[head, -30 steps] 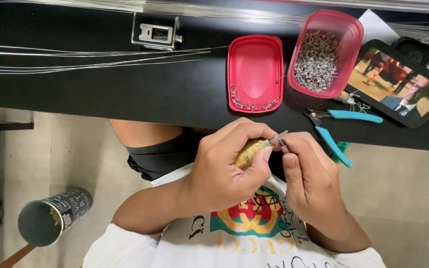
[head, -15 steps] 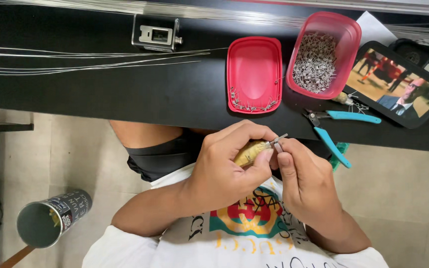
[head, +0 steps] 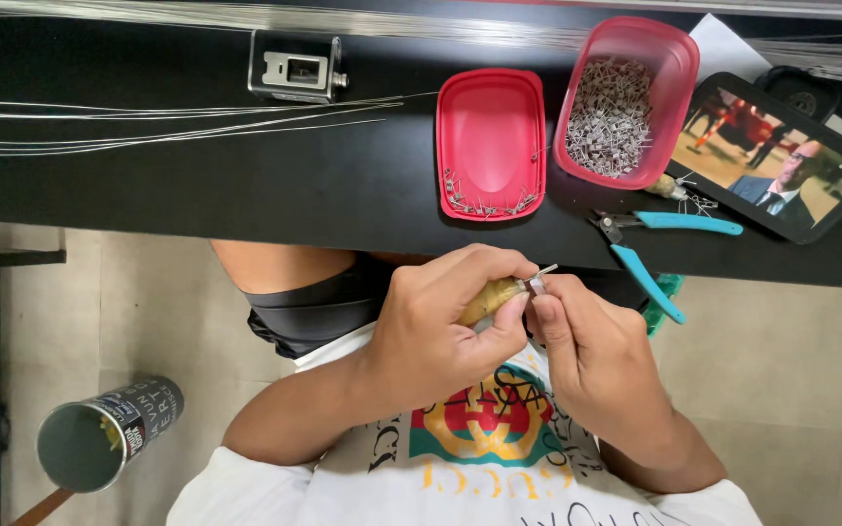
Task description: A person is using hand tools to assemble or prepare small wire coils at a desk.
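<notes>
Below the black table's edge (head: 246,195), both hands worked together.
Left hand (head: 440,331) gripped a wooden-handled tool (head: 489,300); right hand (head: 592,356) pinched its small metal tip (head: 541,280).

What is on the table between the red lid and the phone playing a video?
In the head view, a red tub full of small metal pieces sits between the red lid and the phone. Blue-handled pliers lie just below that gap.

The right hand (head: 592,356) has slid its fingertips closer along the thin wire (head: 542,275) toward the wooden-handled tool (head: 491,298).
</notes>
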